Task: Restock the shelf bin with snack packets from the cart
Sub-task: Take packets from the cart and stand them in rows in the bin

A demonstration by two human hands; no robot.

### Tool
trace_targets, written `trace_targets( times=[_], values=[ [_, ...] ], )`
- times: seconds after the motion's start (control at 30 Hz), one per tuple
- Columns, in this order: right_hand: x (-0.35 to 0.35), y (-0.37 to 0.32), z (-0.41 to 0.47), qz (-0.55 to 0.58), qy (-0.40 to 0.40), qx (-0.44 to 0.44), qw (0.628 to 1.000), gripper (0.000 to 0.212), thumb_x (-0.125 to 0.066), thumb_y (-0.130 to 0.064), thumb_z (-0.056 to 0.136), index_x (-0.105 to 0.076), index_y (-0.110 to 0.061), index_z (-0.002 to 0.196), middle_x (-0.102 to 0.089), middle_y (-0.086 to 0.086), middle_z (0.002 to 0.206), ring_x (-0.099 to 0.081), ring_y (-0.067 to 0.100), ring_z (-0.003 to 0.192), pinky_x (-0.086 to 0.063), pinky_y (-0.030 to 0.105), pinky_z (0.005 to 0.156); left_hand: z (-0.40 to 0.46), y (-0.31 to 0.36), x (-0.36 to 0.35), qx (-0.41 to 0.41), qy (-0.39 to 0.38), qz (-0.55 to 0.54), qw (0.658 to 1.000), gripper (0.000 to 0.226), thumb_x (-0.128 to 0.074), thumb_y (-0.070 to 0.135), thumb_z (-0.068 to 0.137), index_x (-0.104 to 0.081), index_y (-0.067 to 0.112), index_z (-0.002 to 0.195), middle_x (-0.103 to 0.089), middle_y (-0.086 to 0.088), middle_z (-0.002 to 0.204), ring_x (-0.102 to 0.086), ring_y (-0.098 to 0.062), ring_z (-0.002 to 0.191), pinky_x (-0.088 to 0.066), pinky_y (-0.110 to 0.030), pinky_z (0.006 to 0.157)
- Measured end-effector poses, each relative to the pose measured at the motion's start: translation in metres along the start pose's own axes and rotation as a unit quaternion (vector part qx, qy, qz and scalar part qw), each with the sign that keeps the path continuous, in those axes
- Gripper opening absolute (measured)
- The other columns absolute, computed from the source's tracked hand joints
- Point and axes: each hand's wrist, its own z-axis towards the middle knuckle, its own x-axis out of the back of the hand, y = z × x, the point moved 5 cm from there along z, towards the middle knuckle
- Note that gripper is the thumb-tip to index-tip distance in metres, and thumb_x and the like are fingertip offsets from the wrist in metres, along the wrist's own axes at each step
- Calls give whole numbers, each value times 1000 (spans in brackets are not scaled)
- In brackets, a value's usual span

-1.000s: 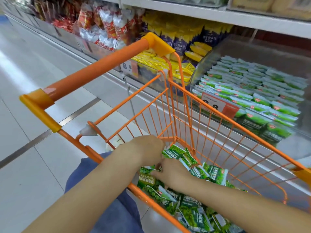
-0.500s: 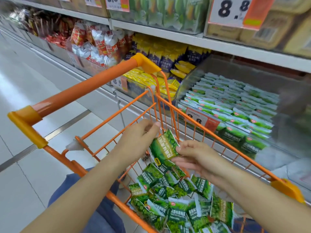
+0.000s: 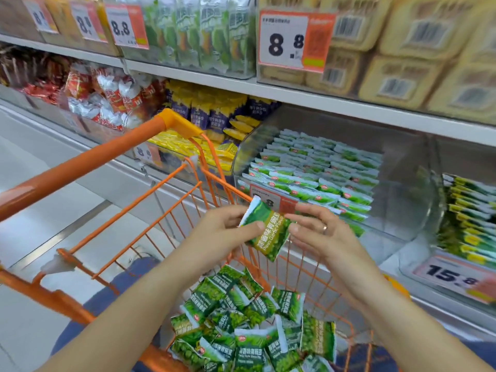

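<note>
A green snack packet (image 3: 268,232) is held above the orange wire cart (image 3: 166,210), pinched by my left hand (image 3: 225,232) with the thumb on its front. My right hand (image 3: 319,232) touches the packet's right edge with its fingertips, fingers spread. Several more green packets (image 3: 249,331) lie loose in the bottom of the cart. The clear shelf bin (image 3: 402,183) sits just beyond the cart on the lower shelf, with rows of the same green packets (image 3: 316,170) lined up inside it.
The cart's orange handle (image 3: 80,167) runs across the left. Neighbouring bins hold yellow packets (image 3: 188,146), red and white packets (image 3: 107,100) and yellow-green packets (image 3: 469,216). An upper shelf (image 3: 295,92) with price tags overhangs the bin. Floor tiles lie at left.
Both hands rose out of the cart's bottom with one green packet, from among the pile up to rim height in front of the shelf bin. The view tilted upward toward the shelves.
</note>
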Motion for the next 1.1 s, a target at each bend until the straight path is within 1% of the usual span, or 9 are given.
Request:
trace_targets(
  times=[0.13, 0.23, 0.43, 0.5, 0.57, 0.7, 0.83, 1.0, 1.1],
  values=[
    [20, -14, -3, -32, -4, 52, 998, 31, -68, -1, 79, -62, -19, 104, -69, 3, 102, -67, 9, 92, -54, 17, 75, 9, 12, -19, -13, -9, -18, 1000, 13, -65, 20, 88, -65, 12, 98, -69, 8, 68, -54, -5, 52, -47, -22, 56],
    [34, -20, -8, -124, -3, 78, 989, 29, -75, -13, 72, -64, -26, 96, -69, -1, 98, -65, 6, 93, -53, 19, 81, 17, 24, -33, -26, -18, -26, 999, 16, -67, 18, 85, -61, 5, 93, -66, 6, 62, -55, -3, 54, -44, -15, 53],
    [72, -39, -24, -340, 8, 89, 936, 32, -84, -32, 70, -66, -26, 96, -60, -7, 72, -54, -2, 59, -38, 15, 57, 29, 53, -85, -103, -73, 18, 992, 37, -65, 43, 72, -65, 9, 86, -63, -5, 71, -54, -21, 63, -45, -33, 63],
    [96, -50, -35, -391, 35, 91, 915, 27, -82, -33, 70, -66, -26, 91, -56, -8, 68, -49, -2, 54, -32, 14, 54, 35, 64, -106, -133, -65, 38, 988, 40, -52, 52, 79, -66, 16, 88, -68, -1, 85, -61, -14, 79, -46, -29, 74],
    [125, -63, -49, -379, 76, 103, 917, 21, -82, -29, 71, -67, -21, 84, -62, -5, 70, -51, -1, 55, -35, 14, 55, 46, 68, -127, -169, -56, 115, 977, 46, -37, 58, 86, -63, 23, 100, -66, 11, 99, -57, -2, 95, -43, -21, 82],
    [207, -86, -60, -310, 247, 133, 908, 16, -78, -18, 76, -65, -10, 76, -56, 0, 61, -50, 8, 56, -39, 24, 55, 84, 48, -173, -233, -55, 398, 885, 73, -14, 68, 92, -50, 19, 132, -55, 0, 130, -44, -19, 124, -28, -36, 107],
    [278, -81, -20, -384, 333, 62, 859, 26, -78, -27, 77, -61, -16, 93, -57, 4, 88, -55, 19, 81, -42, 31, 71, 113, 25, -199, -194, -72, 546, 812, 82, 0, 68, 90, -43, 18, 138, -48, -5, 140, -35, -22, 135, -10, -45, 116],
    [312, -64, 67, -472, 306, -19, 827, 45, -75, -29, 79, -62, -14, 119, -61, 6, 124, -58, 24, 110, -39, 25, 75, 118, 28, -203, -220, -58, 543, 808, 100, 16, 67, 74, -50, 21, 133, -50, -1, 139, -41, -21, 130, -19, -37, 113],
    [311, -62, 102, -534, 300, 11, 790, 38, -69, -32, 82, -62, -16, 116, -63, 6, 121, -58, 27, 110, -41, 27, 77, 117, 28, -205, -225, -51, 540, 809, 97, 15, 66, 75, -51, 22, 131, -50, 2, 138, -42, -18, 128, -26, -32, 106]
  ],
)
